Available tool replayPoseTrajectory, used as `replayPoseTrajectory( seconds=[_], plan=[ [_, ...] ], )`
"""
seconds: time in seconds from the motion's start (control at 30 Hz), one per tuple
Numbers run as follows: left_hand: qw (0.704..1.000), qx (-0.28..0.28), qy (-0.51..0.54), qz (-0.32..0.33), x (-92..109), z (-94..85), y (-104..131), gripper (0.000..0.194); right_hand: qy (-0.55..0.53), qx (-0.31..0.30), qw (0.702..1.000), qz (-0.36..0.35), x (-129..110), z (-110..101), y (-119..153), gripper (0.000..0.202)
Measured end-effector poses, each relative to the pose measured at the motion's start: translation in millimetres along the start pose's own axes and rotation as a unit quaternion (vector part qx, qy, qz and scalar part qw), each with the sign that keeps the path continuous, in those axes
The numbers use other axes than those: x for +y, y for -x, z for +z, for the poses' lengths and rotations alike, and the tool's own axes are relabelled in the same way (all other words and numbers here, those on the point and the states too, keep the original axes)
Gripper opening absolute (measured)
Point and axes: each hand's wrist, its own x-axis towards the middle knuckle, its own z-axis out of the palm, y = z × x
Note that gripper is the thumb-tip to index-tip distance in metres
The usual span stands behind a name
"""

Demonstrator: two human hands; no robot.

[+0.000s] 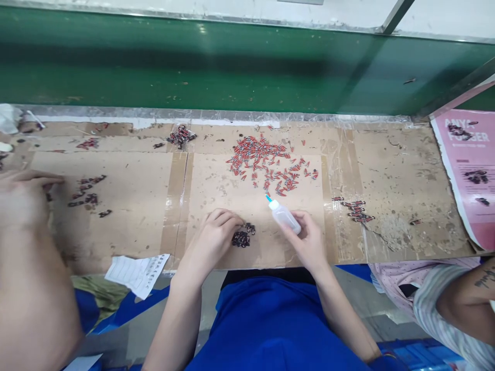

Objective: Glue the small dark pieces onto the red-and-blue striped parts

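My right hand (309,239) is closed round a small white squeeze bottle (285,216) with a blue tip, tilted toward the upper left. Just left of a small cluster of dark pieces (241,239), my left hand (218,232) rests with its fingers bent together, its fingertips at another few dark pieces (250,228). Whatever is between those fingertips is too small to make out. Beyond both hands, a wide scatter of small red pieces (257,149) lies on the cardboard-covered table (216,193).
Another person's hand (23,196) is at the far left, near dark pieces (91,198). Small pieces (358,211) lie right of the bottle. A crumpled paper (137,273) hangs over the front edge. A pink sheet (464,159) and another person's arm (464,304) are at right.
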Motion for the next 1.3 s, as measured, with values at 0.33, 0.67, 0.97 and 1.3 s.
replayPoseTrajectory(
  seconds=[0.33, 0.67, 0.97, 1.3],
  plan=[
    [0.989, 0.080, -0.101, -0.069, -4, 8.1, -9, 0.021, -0.235, 0.074, 0.965, 0.089, -5, 6, -16, 0.029],
    [0.996, 0.002, -0.071, 0.059, -20, -13.1, -14, 0.041, -0.214, 0.076, 0.973, 0.049, -9, 25, -26, 0.030],
    [0.998, 0.044, 0.040, -0.031, -18, -0.8, -17, 0.015, -0.134, 0.073, 0.988, 0.016, -2, 39, -21, 0.023],
    [0.993, 0.090, 0.027, -0.077, -13, 0.8, -17, 0.008, -0.089, 0.057, 0.994, 0.007, 1, 43, -22, 0.022]
  ],
)
